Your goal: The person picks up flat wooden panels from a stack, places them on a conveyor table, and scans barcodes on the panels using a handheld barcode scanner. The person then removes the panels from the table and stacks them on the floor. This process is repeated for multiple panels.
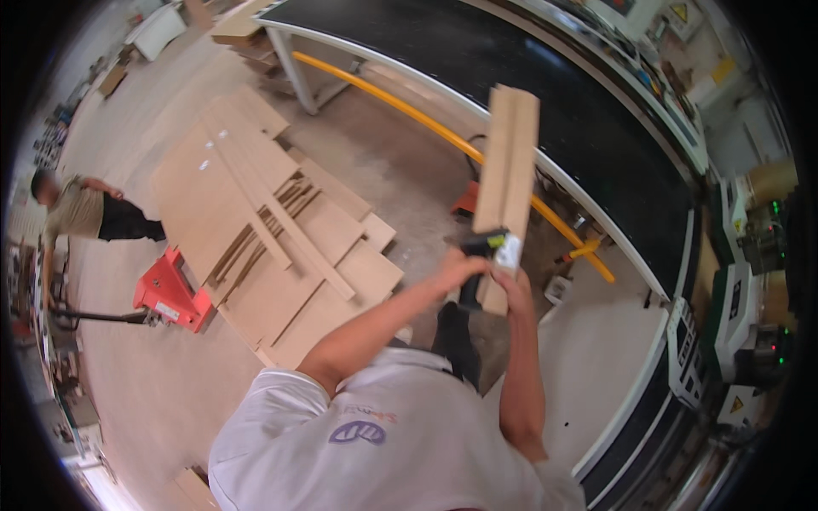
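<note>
My left hand (463, 268) is closed round the handle of a black pistol-grip scanner (482, 245) with a bright green part at its top. The scanner's head is right beside a white label (509, 252) on the wooden boards. My right hand (516, 291) grips these long, light-brown boards (504, 166) near their lower end. They lie lengthwise together, with a dark seam between them, and reach away from me over the edge of the black-topped conveyor. My right fingers are partly hidden by the boards.
Large panels and narrow strips (281, 238) are piled at left on a red pallet jack (173, 292). Another person (89, 209) stands beyond it. Ahead runs the black conveyor (477, 60) with a yellow rail (383, 98) along its side. Machinery (750, 289) with small green lights stands at right.
</note>
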A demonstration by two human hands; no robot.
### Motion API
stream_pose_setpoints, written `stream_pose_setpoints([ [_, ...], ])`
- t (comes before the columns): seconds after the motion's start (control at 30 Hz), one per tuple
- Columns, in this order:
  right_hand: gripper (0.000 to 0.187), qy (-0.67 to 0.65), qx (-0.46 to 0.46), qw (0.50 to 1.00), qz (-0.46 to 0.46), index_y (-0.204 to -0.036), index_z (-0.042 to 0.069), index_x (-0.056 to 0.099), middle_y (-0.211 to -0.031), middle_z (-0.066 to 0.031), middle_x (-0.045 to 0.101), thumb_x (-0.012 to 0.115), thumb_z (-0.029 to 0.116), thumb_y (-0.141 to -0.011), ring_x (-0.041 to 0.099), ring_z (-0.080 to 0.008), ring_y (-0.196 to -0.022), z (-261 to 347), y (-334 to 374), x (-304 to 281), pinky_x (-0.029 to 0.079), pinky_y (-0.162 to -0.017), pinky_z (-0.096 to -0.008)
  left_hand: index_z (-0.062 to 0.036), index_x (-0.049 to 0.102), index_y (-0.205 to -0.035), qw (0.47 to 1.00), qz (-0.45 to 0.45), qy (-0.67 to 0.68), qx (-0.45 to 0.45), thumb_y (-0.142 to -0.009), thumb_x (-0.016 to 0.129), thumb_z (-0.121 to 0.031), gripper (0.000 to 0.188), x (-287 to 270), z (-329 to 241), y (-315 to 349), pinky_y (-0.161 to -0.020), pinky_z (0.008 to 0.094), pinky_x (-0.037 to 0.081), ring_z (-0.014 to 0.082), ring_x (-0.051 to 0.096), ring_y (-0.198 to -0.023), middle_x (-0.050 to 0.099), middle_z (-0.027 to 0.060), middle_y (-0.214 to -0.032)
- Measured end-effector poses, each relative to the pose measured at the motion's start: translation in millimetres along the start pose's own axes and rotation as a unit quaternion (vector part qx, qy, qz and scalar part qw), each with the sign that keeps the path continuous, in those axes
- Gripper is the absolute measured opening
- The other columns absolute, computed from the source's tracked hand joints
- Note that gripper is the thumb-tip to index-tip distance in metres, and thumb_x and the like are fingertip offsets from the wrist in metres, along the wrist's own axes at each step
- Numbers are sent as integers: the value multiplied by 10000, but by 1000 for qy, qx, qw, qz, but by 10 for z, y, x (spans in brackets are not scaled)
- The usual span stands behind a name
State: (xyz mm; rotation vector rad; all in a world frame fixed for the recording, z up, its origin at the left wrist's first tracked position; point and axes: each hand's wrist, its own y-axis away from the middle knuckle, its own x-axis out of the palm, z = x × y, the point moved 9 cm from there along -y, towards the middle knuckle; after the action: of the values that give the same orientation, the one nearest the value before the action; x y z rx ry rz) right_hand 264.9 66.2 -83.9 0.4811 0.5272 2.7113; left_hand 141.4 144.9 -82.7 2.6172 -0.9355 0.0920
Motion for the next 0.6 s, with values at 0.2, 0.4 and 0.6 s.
stream_pose_setpoints([
  [0.2, 524, 14, 49, 992, 112, -1234, -23, 528, -1117, -127, 630, 752, 130, -786, 637, -189, -978, 652, -1371, 153, 521, -841, -302, 1, 655, -1041, 993, -104, 52, -16, -782, 652, -255, 365, -294, -647, -879, -496, 250, 443, 117, 599, -642, 667, 65, -853],
  [0.4, 697, 374, -144, 915, 44, -1211, -84, 456, -1131, -219, 598, 795, 193, -669, 616, -322, -1032, 1609, -2175, 342, 482, -925, -362, 1, 658, -872, 987, -147, 61, -16, -796, 648, -326, 336, -788, -1005, -1840, -322, 230, 308, 101, 498, -403, 619, 50, -666],
  [0.6, 517, 575, -157, 798, -84, -1089, -72, 506, -1048, -274, 632, 715, 211, -710, 627, -404, -996, 1977, -2572, 210, 509, -864, -425, 3, 683, -808, 987, -133, -64, -60, -787, 671, -380, 383, -1253, -1393, -2148, -371, 247, 342, 101, 491, -432, 601, 30, -640],
])
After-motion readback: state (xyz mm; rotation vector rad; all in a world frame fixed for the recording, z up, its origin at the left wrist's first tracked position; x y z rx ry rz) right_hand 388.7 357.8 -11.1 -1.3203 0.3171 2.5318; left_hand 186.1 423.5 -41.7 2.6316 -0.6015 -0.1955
